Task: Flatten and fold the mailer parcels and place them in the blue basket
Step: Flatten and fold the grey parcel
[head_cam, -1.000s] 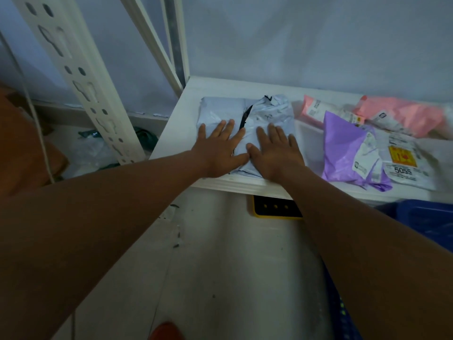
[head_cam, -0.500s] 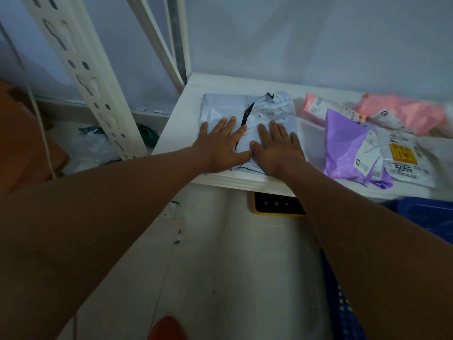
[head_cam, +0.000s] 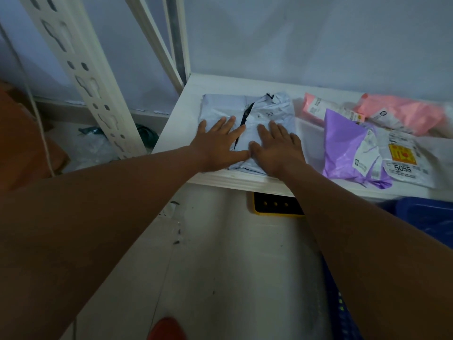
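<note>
On the white painted shelf board (head_cam: 179, 123), near its front edge: one pale grey plastic mailer parcel (head_cam: 220, 104), crumpled, with a dark torn slit up its middle. Left hand (head_cam: 218, 143) and right hand (head_cam: 277, 148) lie flat, fingers straight and spread, and press side by side on its near half, thumbs close together.

Handling, as judged: light, soft thin film; slippery against itself; likely to spring back when released; not fragile. Best taken by pinching opposite edges or corners, clear of the slit.

Adjacent, to the right: purple plastic mailer (head_cam: 343, 143), pink mailers (head_cam: 404, 114), white labelled mailer (head_cam: 402, 163).

Destination: blue plastic basket (head_cam: 426, 214), below the shelf's right end, partly in view.
</note>
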`<control>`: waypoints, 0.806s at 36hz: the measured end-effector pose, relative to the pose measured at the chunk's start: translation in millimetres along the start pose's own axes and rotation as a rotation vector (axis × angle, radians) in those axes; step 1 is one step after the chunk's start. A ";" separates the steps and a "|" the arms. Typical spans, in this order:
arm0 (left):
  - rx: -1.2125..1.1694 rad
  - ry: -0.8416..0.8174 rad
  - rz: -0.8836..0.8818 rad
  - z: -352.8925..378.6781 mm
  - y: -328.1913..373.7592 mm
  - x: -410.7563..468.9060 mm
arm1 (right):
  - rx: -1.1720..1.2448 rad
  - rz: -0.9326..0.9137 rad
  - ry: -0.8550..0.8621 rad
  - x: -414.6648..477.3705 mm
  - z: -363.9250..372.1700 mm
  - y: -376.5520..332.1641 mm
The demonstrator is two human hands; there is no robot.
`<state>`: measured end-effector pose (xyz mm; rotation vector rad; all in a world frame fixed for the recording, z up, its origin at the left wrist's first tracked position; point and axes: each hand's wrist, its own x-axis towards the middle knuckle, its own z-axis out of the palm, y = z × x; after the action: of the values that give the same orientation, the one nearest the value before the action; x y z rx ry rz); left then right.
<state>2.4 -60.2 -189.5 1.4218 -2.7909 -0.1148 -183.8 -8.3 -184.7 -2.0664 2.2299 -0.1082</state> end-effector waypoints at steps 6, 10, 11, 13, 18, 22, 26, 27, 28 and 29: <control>0.044 0.021 0.002 2.2 -1.0 0.5 | -0.004 -0.003 -0.007 -0.9 1.7 -0.8; 0.052 0.035 0.002 1.8 0.6 -0.3 | -0.022 -0.008 -0.006 -1.5 1.5 -0.2; 0.053 0.031 0.001 1.6 0.7 -0.5 | -0.025 -0.009 -0.010 -1.6 1.4 -0.4; 0.048 0.011 -0.002 0.2 0.4 -1.1 | -0.027 -0.011 -0.020 -1.7 1.7 -0.7; -0.028 -0.046 -0.014 -10.1 1.5 -3.7 | -0.017 -0.025 0.002 -3.0 0.4 -0.1; -0.056 -0.062 -0.017 -11.2 1.1 -4.2 | -0.020 -0.048 0.025 -4.5 2.1 1.4; -0.034 -0.029 -0.007 -10.6 1.6 -4.4 | -0.026 -0.053 0.010 -3.1 1.3 2.4; -0.034 -0.040 -0.005 -10.9 1.8 -3.6 | -0.020 -0.048 -0.005 -3.3 0.7 2.6; -0.036 -0.060 -0.009 -10.9 1.7 -2.3 | -0.013 -0.043 -0.021 -3.3 -0.2 2.5; -0.042 -0.087 -0.017 -11.6 1.7 -0.3 | -0.009 -0.035 -0.045 -2.3 -1.6 2.4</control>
<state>1.7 -59.6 -177.8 1.4663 -2.8266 -0.2395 -186.2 -5.8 -183.3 -2.0918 2.1732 -0.0537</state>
